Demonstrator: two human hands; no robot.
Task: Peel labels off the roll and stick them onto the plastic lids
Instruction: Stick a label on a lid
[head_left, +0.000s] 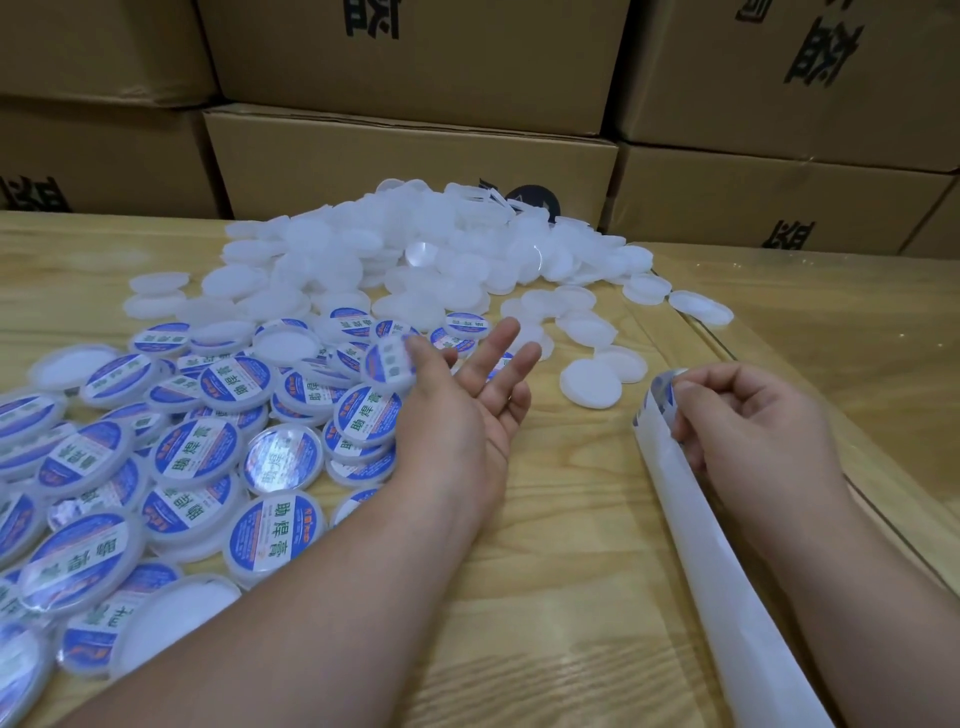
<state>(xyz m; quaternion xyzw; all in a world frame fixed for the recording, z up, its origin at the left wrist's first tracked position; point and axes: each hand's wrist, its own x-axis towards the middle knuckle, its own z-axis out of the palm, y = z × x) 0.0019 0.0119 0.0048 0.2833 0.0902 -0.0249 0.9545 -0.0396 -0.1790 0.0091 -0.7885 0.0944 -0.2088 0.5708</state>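
My left hand (467, 410) is over the table with the palm turned up and the fingers spread straight. A blurred labelled lid (390, 362) is right at its thumb tip, above the heap of labelled lids (208, 457). My right hand (748, 415) has its fingers curled and pinches a blue round label (661, 388) at the top end of the white backing strip (717, 561). The strip runs toward the bottom edge of the view. A big pile of plain white lids (415, 244) lies behind, with a few loose white lids (592, 387) between my hands.
The wooden table (550, 545) has a glass-covered section (831, 332) on the right. Stacked cardboard boxes (410, 156) form a wall right behind the table. Labelled lids cover the left side down to the near edge.
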